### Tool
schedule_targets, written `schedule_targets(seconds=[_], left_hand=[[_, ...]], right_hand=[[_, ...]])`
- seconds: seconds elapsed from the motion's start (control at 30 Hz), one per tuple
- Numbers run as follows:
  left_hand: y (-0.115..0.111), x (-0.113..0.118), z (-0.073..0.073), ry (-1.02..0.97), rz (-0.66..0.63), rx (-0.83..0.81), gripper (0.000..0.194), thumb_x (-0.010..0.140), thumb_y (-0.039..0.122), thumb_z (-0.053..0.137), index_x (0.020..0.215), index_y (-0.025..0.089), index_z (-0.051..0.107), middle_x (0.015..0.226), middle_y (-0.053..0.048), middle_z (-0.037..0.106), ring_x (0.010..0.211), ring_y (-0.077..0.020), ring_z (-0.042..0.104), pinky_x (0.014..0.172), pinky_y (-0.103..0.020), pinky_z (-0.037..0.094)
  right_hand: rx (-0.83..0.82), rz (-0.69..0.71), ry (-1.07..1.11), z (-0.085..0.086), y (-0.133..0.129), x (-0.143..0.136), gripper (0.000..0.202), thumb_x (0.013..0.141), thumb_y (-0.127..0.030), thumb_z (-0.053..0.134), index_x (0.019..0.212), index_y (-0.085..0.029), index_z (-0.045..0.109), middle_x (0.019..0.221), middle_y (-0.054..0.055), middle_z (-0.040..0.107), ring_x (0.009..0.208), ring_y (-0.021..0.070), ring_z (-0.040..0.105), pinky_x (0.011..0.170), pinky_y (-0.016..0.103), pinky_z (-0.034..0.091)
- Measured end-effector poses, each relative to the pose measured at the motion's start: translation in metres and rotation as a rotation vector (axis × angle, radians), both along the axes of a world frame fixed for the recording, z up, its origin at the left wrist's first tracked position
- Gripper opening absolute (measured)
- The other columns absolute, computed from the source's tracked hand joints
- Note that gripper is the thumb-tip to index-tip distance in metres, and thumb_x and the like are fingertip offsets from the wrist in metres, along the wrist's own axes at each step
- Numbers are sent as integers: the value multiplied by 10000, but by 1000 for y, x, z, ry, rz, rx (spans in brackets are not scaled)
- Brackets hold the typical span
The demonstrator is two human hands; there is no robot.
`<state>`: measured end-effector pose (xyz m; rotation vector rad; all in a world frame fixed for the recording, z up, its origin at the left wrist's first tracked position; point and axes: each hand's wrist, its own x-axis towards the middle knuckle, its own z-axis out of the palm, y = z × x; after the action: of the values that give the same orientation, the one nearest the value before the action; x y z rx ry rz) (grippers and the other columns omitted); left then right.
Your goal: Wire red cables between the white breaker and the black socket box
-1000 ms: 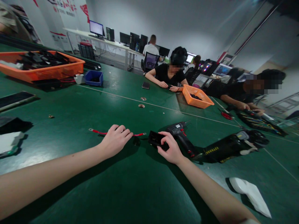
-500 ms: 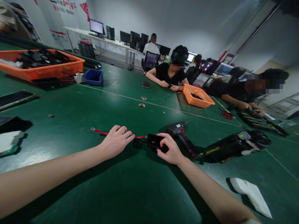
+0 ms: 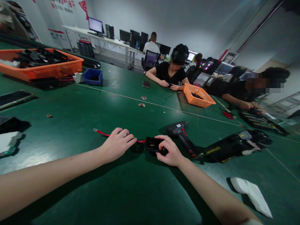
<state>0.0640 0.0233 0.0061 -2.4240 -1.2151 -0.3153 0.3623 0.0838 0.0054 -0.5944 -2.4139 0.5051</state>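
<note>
My left hand (image 3: 119, 143) is closed on a red cable (image 3: 141, 141), which runs out on both sides of my fingers. At the cable's far left end is a metal ring lug (image 3: 95, 129). My right hand (image 3: 170, 151) grips a small black box-shaped housing (image 3: 152, 144) with its open side turned up. Brass-coloured metal parts show inside it. The cable's right end meets the left wall of this housing; whether it passes inside I cannot tell. A black cordless drill (image 3: 181, 137) lies just right of my right hand.
A black bottle-shaped object with yellow lettering (image 3: 229, 149) lies right of the drill, and a white curved piece (image 3: 253, 193) nearer me. Orange baskets (image 3: 56, 70) (image 3: 202, 101) and a blue bin (image 3: 93, 77) stand farther back. Two people work across the green table (image 3: 105, 187).
The housing has tipped so more of its inside shows. The cable's right lug, seen before at the housing's edge, is now out of sight. Both hands have shifted slightly.
</note>
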Motion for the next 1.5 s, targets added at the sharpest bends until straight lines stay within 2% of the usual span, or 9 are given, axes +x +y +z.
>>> schedule_targets(seconds=[0.37, 0.6, 0.73, 0.8, 0.87, 1.0, 1.17, 1.37, 1.5], left_hand=[[-1, 1, 3, -29, -9, -21, 424, 903, 112, 583, 1279, 299, 641, 1056, -56, 728, 946, -250, 589, 802, -408, 391], [0, -1, -1, -11, -1, -49, 430, 929, 134, 563, 1321, 302, 619, 1072, -61, 731, 977, -264, 584, 819, -430, 396], [0, -1, 0, -5, 0, -58, 441, 932, 117, 549, 1332, 291, 613, 1086, -58, 727, 982, -261, 583, 822, -432, 394], [0, -1, 0, -7, -4, -53, 440, 931, 109, 544, 1330, 281, 616, 1092, -57, 726, 978, -255, 584, 822, -427, 393], [0, -1, 0, -9, -6, -46, 431, 929, 107, 546, 1317, 278, 625, 1087, -55, 726, 970, -250, 584, 817, -422, 392], [1, -1, -1, -13, -5, -27, 424, 912, 113, 576, 1297, 281, 639, 1071, -54, 726, 961, -251, 584, 807, -415, 391], [1, -1, -1, -21, -18, -1, 428, 896, 113, 601, 1289, 277, 648, 1060, -55, 729, 954, -248, 584, 805, -409, 392], [0, -1, -1, -31, -21, 5, 425, 892, 111, 607, 1286, 264, 650, 1075, -54, 731, 961, -255, 587, 811, -413, 393], [1, -1, -2, -36, -23, 5, 428, 889, 116, 619, 1286, 271, 651, 1073, -56, 733, 955, -248, 592, 809, -404, 391]], right_hand=[[-64, -4, -51, 0, 0, -4, 169, 802, -193, 665, 896, -233, 530, 1276, 133, 590, 1189, 264, 595, 993, 443, 503], [-51, -20, -40, 11, 2, 4, 144, 877, -260, 615, 998, -232, 544, 1253, 123, 622, 1143, 277, 600, 985, 462, 488], [-2, -213, -45, 22, 15, 15, 94, 943, -206, 464, 962, -219, 555, 981, 86, 649, 919, 237, 627, 841, 386, 507], [-4, -355, -143, 29, 22, 22, 109, 925, -172, 456, 913, -217, 555, 867, 55, 638, 789, 214, 610, 732, 345, 482], [-49, -410, -316, 37, 27, 29, 122, 896, -144, 467, 884, -219, 562, 803, 30, 640, 699, 193, 591, 649, 316, 435], [-235, -245, -564, 48, 27, 35, 149, 839, -130, 540, 950, -221, 581, 761, -4, 643, 637, 154, 569, 587, 271, 379], [-533, -124, -583, 50, 23, 29, 229, 826, -251, 660, 1026, -200, 559, 818, -9, 642, 655, 133, 570, 557, 232, 386], [-438, -124, -623, 44, 27, 26, 107, 829, -211, 621, 769, -185, 536, 706, -21, 583, 614, 125, 513, 554, 238, 331], [-423, -131, -626, 46, 25, 25, 57, 828, -196, 610, 816, -183, 556, 733, -11, 602, 626, 128, 527, 563, 236, 326]])
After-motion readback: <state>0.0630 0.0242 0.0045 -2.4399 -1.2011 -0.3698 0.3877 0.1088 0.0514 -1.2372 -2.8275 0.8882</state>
